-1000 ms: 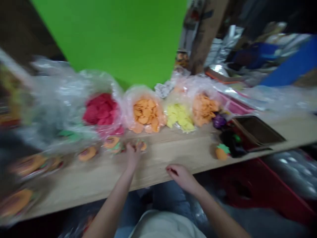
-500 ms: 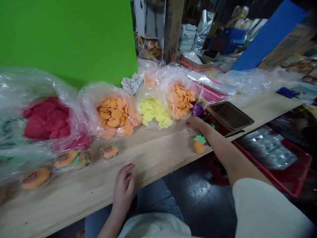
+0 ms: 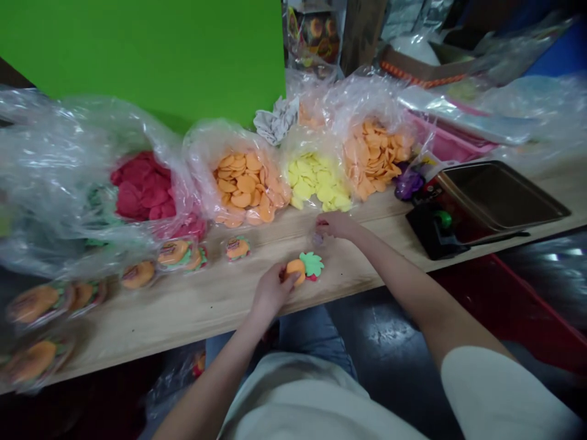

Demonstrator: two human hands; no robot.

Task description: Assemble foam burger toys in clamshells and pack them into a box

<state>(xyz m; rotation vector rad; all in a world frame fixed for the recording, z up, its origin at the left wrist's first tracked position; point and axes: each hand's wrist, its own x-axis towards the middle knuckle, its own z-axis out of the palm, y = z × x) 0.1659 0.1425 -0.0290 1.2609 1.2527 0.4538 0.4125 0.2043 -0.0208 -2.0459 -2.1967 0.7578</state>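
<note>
My left hand (image 3: 274, 286) pinches an orange foam bun piece (image 3: 296, 271) just above the wooden table. Beside that piece lies a green ruffled foam lettuce piece (image 3: 312, 263), with a bit of red showing under its lower edge. My right hand (image 3: 335, 225) is closed a little behind them, its fingertips on a small clear see-through piece (image 3: 318, 238) whose exact shape is hard to make out. A wrapped toy burger (image 3: 237, 247) sits to the left of both hands.
Behind the hands stand open plastic bags of red (image 3: 144, 189), orange (image 3: 245, 182), yellow (image 3: 316, 177) and more orange foam pieces (image 3: 373, 150). Several wrapped burgers (image 3: 137, 274) line the left. A dark tray (image 3: 509, 198) is on the right; a green panel (image 3: 160, 55) rises behind.
My left hand has moved right and taken hold of the orange foam piece. My right hand has drawn back leftward from beside the dark tray with the clear piece. The view has shifted.
</note>
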